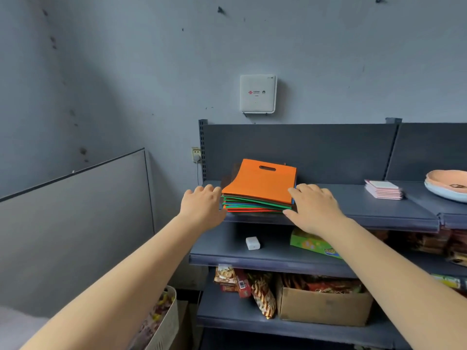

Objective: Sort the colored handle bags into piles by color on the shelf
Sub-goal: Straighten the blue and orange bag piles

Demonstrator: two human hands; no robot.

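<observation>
A stack of flat handle bags lies on the top shelf at its left end. An orange bag with a slot handle tops the stack; green, blue and red edges show beneath it. My left hand is at the stack's left side, fingers loosely bent and touching the edge. My right hand rests against the stack's right front corner, fingers on the bag edges. Neither hand clearly grips a bag.
A pile of pink-white booklets and stacked bowls sit further right on the top shelf. A white adapter and green box lie on the shelf below. Snack packs and a cardboard box fill the lower shelf.
</observation>
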